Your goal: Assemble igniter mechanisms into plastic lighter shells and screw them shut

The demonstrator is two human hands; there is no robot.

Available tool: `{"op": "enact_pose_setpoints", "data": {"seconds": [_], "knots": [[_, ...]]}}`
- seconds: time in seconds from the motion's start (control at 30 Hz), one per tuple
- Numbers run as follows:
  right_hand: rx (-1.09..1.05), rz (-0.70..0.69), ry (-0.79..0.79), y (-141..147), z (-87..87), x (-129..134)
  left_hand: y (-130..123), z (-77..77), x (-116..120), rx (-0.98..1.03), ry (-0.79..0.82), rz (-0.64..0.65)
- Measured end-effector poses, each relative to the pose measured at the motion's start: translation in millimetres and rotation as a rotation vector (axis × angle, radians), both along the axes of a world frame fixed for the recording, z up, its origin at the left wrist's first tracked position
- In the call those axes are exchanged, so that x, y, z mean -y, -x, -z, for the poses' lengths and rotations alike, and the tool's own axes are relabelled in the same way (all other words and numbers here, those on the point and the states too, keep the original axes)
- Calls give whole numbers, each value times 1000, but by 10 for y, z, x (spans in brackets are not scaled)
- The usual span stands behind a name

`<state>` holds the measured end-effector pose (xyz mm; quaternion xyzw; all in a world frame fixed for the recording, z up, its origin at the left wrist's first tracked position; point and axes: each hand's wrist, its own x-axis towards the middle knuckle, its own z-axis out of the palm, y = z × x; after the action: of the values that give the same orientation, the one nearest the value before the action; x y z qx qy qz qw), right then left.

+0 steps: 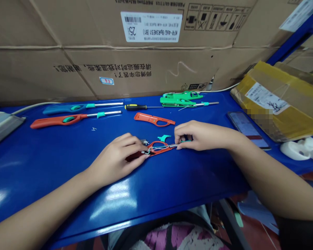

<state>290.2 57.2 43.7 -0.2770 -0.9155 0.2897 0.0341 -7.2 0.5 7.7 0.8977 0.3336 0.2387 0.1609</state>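
Observation:
An opened orange gas lighter (pixel 159 150) lies on the blue table between my hands, thin wires showing inside its half shell. My left hand (pixel 122 152) is closed on the handle end, thumb and fingertips pressed at the wires. At the other end my right hand (pixel 191 135) pinches the metal tube, where some green plastic shows under the fingers. A loose teal trigger (pixel 163 138) lies just beyond the half shell. Farther back rests the other orange shell half (pixel 154 119).
An orange lighter (pixel 58 121) and a blue lighter (pixel 65 109) lie at the left. A screwdriver (pixel 135 107) and green lighter parts (pixel 181 100) sit along the cardboard wall (pixel 94 69). A phone (pixel 246 130), a yellow-taped box (pixel 281 93) and a white object (pixel 296 150) are at right.

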Motion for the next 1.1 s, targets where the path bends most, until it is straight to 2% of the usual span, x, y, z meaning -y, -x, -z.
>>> {"op": "enact_pose_setpoints", "data": {"seconds": [0.33,0.67,1.1], "knots": [[14,7,27,35,13,28,32,60,-48,21,-28,1],[55,0,-37,61,-11,64,32,73,-52,20,-44,26],[82,79,-24,37,-15,84,12,58,-49,24,-60,23]]}}
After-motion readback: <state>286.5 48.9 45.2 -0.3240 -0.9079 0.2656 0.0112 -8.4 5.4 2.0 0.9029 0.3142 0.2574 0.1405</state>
